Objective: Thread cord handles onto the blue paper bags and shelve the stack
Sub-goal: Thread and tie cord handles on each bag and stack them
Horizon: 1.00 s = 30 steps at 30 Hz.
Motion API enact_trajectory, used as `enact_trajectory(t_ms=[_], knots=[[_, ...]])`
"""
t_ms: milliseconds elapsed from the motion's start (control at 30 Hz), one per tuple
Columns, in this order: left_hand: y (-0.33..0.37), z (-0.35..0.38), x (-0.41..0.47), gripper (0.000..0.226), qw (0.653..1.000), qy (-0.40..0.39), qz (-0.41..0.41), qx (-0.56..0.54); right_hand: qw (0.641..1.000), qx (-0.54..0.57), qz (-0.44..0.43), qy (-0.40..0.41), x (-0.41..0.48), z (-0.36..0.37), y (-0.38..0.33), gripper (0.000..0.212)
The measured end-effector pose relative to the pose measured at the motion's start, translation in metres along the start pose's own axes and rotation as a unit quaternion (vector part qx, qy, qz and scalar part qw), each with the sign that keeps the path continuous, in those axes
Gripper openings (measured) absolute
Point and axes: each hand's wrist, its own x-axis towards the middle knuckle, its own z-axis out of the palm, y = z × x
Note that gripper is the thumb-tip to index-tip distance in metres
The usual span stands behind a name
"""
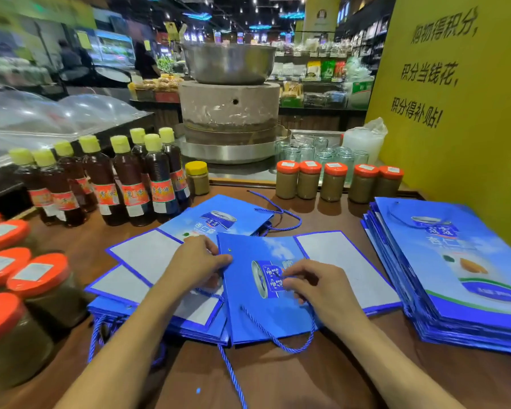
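Observation:
A flat blue paper bag (248, 317) lies in front of me on the brown table, on top of other flat bags (148, 261). My left hand (195, 262) pinches the bag's upper left edge, beside a small punched hole. My right hand (322, 286) rests on the bag's printed can picture with its fingers closed on a blue cord (278, 340), which loops down over the bag's lower edge. A second cord (230, 373) trails toward me across the table. Another cord (278, 214) lies loose behind the bags. A tall stack of blue bags (455, 278) sits at the right.
Dark sauce bottles (130, 178) with yellow caps stand at the back left. Orange-lidded jars line the back (334, 181) and crowd the left edge (39, 287). A stone mill (229, 107) and empty glasses (322, 154) stand behind. A yellow sign (460, 93) walls the right.

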Motion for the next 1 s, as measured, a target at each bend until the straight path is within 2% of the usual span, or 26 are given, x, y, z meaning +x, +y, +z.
enact_trajectory(t_ms=[100,167,333,533,767,1000], knots=[[-0.012,0.014,0.004,0.030,0.996,0.051,0.023,0.069,0.998,-0.054,-0.021,-0.011,0.003,0.006,0.002,0.021],[-0.019,0.021,0.002,0.033,0.995,0.069,0.044,0.057,0.997,-0.066,-0.026,-0.006,0.011,0.011,0.000,0.021],[-0.023,0.025,0.001,0.031,0.997,0.065,0.046,0.001,0.999,-0.043,-0.009,-0.022,0.045,0.030,-0.017,0.016],[-0.019,0.026,-0.003,0.020,0.994,0.077,0.048,-0.057,0.999,0.039,0.012,0.015,0.046,0.060,0.005,0.016],[-0.006,0.024,-0.019,0.015,0.991,0.076,0.098,-0.047,0.995,-0.059,-0.064,0.045,0.039,0.065,0.012,0.016],[0.001,0.027,-0.037,0.014,0.990,0.090,0.112,0.001,0.995,-0.048,-0.063,0.063,0.040,0.066,0.011,0.015]])
